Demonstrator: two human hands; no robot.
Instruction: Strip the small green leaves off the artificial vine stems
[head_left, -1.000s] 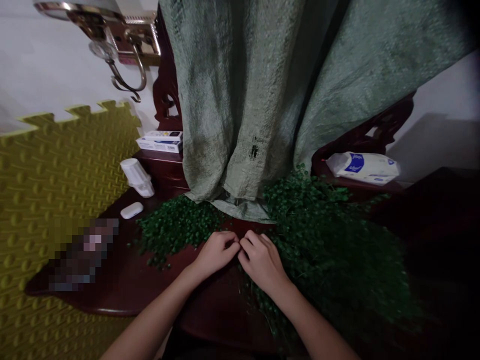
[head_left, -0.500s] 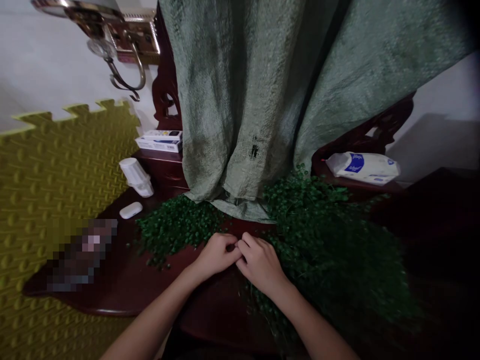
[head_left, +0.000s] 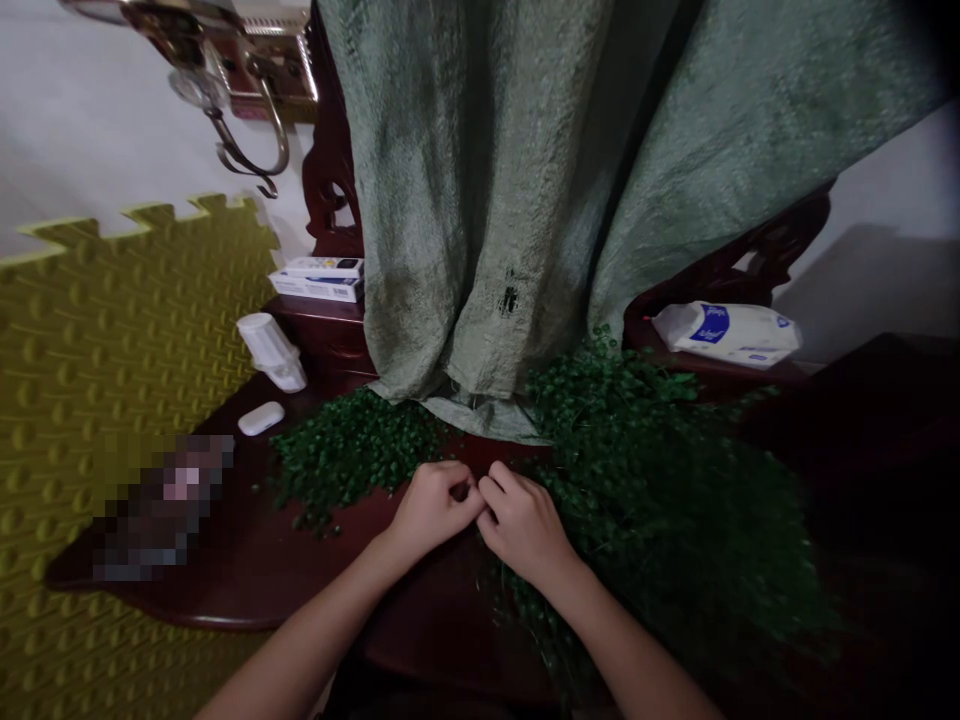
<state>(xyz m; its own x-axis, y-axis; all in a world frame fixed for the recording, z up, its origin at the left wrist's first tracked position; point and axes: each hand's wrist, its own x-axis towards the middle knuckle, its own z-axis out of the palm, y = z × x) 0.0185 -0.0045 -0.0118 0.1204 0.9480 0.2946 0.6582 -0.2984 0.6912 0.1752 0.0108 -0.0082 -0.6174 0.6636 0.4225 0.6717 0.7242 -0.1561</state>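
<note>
My left hand (head_left: 436, 505) and my right hand (head_left: 521, 515) meet fingertip to fingertip over the front of the dark red wooden table (head_left: 255, 560). Both are closed in a pinch, and whatever lies between the fingers is too small or hidden to make out. Just beyond my left hand is a low pile of small green plant bits (head_left: 356, 450), leaves or pods. A much larger heap of leafy green stems (head_left: 667, 510) spreads to the right, partly behind and under my right hand and forearm.
A grey-green woven cloth (head_left: 480, 200) hangs down to the tabletop at the back. On the left are a white ribbed stack of cups (head_left: 271, 352), a small white case (head_left: 262, 418) and flat boxes (head_left: 319, 278). A tissue pack (head_left: 731, 333) lies on the right ledge.
My hands have hardly moved; the fingertips of both shift slightly while staying close together. The piles look the same.
</note>
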